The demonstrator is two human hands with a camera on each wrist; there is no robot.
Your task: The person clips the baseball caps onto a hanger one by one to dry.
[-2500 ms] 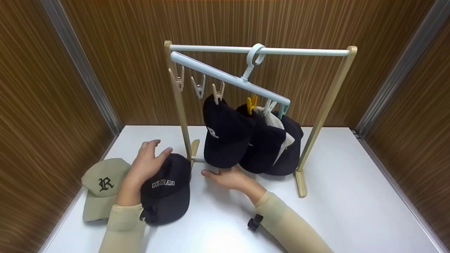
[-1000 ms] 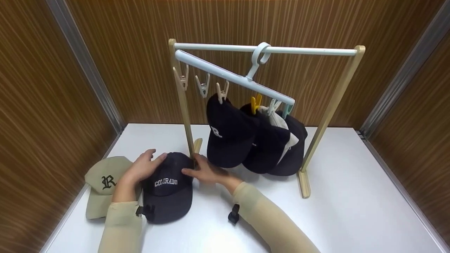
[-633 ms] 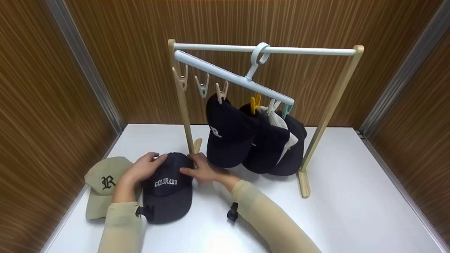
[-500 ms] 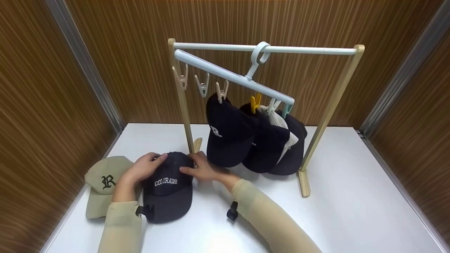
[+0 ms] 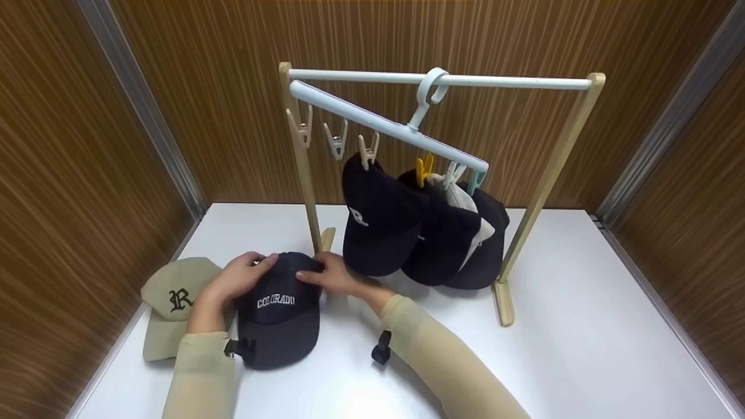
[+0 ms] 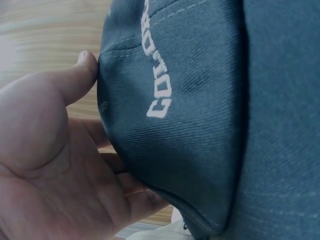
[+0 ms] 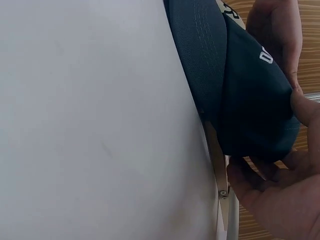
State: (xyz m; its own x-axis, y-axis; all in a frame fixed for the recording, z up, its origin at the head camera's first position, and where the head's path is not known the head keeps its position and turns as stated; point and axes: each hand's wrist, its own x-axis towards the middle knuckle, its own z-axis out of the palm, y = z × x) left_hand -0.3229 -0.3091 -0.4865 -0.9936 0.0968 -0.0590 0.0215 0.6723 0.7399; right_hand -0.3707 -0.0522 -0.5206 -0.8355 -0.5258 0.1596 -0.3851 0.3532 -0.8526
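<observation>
Head view: we have the dark COLORADO baseball cap (image 5: 279,320) pinched in left hand (image 5: 234,282) and right hand (image 5: 336,276), khaki R baseball cap (image 5: 177,285) left of those fingers, both unclipped; four baseball caps (image 5: 381,238) hang clipped up right, two bare clips (image 5: 337,152) above.

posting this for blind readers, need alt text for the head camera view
A person's left hand and right hand hold a dark cloth baseball cap lettered COLORADO on a white table. A khaki cloth cap lies at left; at right, several mostly dark cloth caps hang from coloured plastic clips on a tilted pale-blue hanger.
</observation>
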